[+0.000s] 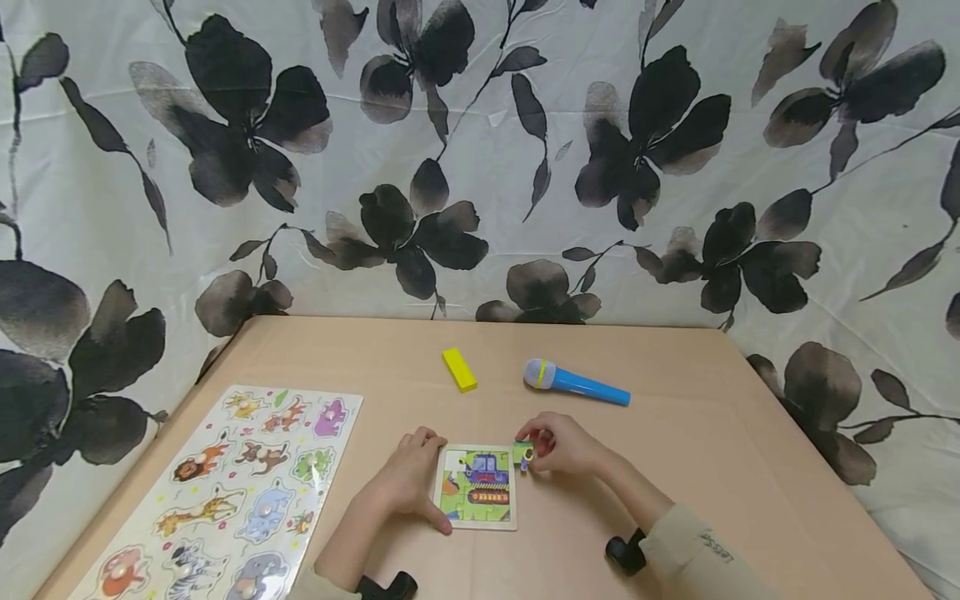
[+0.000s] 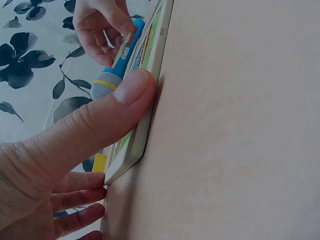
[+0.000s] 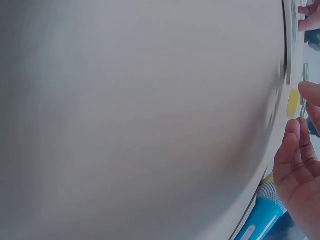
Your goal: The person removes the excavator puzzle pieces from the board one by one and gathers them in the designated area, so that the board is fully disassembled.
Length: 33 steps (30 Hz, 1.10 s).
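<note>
A square jigsaw puzzle in a pale frame lies on the table, showing a blue and red tracked vehicle on green. My left hand holds its left side, fingers by the far corner and thumb by the near one; in the left wrist view the thumb lies against the frame's edge. Between thumb and fingertips my right hand pinches a small green puzzle piece, just beside the puzzle's upper right corner. Edge-on, that thin piece shows in the right wrist view.
Beyond the puzzle lie a yellow block and a blue toy microphone with a grey head. A large animal sticker sheet covers the table's left side. Floral cloth hangs behind the table's far edge.
</note>
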Available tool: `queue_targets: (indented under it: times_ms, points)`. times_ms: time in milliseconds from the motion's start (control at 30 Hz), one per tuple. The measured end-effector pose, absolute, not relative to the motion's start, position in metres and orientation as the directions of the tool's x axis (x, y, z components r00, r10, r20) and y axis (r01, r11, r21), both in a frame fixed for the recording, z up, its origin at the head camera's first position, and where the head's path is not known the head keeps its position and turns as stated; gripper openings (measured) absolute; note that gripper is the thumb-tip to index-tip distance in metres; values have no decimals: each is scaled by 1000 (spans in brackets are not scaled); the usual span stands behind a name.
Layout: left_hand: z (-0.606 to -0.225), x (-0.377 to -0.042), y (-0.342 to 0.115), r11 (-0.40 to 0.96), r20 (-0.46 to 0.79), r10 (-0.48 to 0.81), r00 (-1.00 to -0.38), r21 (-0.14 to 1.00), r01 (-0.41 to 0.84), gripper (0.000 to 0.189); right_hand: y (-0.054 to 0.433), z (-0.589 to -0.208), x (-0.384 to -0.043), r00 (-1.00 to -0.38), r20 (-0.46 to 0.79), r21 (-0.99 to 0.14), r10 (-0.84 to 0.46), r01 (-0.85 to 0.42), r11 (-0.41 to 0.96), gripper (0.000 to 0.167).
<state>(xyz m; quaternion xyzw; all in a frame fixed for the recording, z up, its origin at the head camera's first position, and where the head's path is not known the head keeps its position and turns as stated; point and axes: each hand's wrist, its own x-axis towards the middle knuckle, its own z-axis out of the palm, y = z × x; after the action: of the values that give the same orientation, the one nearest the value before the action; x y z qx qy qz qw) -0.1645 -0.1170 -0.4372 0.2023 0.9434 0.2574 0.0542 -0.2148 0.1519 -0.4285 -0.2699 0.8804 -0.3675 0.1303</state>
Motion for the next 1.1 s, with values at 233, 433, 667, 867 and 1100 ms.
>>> queue_targets:
  times_ms: [233,433,667,867,1100]
  points:
    - [-438,-164,-119,786,-3,396,-918,517,338,112,166,-431,-218,-822,-9,-714,-569,-393,579,32]
    - [-438,-165,-119,786,7,403,-915,510,350,113,180,-434,-222,-829,0,-695,-559,-402,596,31]
    - [-438,-165,-118,782,14,412,-911,507,361,113,194,-437,-227,-838,6,-675,-545,-406,617,31]
    - [-438,-165,-118,781,10,411,-911,512,358,112,200,-438,-230,-846,-3,-689,-534,-385,614,31]
    - [-438,-165,-118,780,8,412,-911,513,357,112,204,-440,-235,-855,-12,-688,-519,-369,625,31]
